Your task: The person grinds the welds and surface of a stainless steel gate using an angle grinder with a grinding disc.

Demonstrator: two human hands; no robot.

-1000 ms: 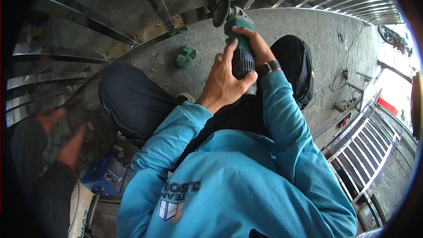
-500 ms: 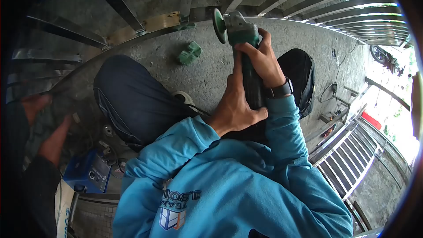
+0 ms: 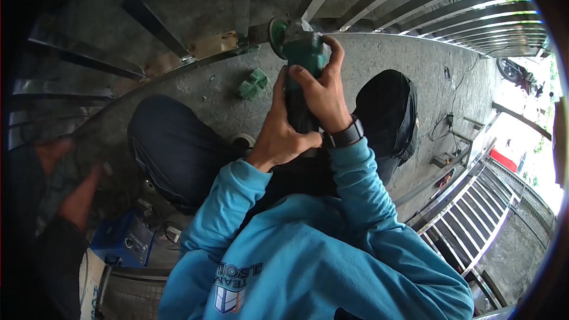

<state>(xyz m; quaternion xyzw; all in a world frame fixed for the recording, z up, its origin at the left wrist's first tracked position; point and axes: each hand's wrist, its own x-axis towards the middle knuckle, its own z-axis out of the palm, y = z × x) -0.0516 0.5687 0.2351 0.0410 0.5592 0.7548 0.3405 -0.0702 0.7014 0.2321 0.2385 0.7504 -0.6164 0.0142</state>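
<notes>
Both my hands are wrapped round an angle grinder (image 3: 305, 53) with a green and dark body, held upright in front of me. Its green-backed disc (image 3: 277, 37) points left, and in this view overlaps the bottom rail of a metal frame (image 3: 216, 44). My left hand (image 3: 281, 133) is closed on the lower, dark part of the body from the left. Higher up, my right hand (image 3: 323, 92), with a dark watch at the wrist, grips the body from the right. A green blocky object (image 3: 253, 84) lies on the concrete floor just left of the grinder.
Metal bars (image 3: 468, 9) of the frame run across the front and right. Another person's bare legs (image 3: 80, 198) are at the left, near a blue machine box (image 3: 123, 238). A white-barred metal panel (image 3: 468, 219) lies at the right; a cable (image 3: 440, 127) runs over the floor.
Both hands and the grinder have moved left, and the disc has shifted left and slightly down, turning a little. The view has also shifted slightly.
</notes>
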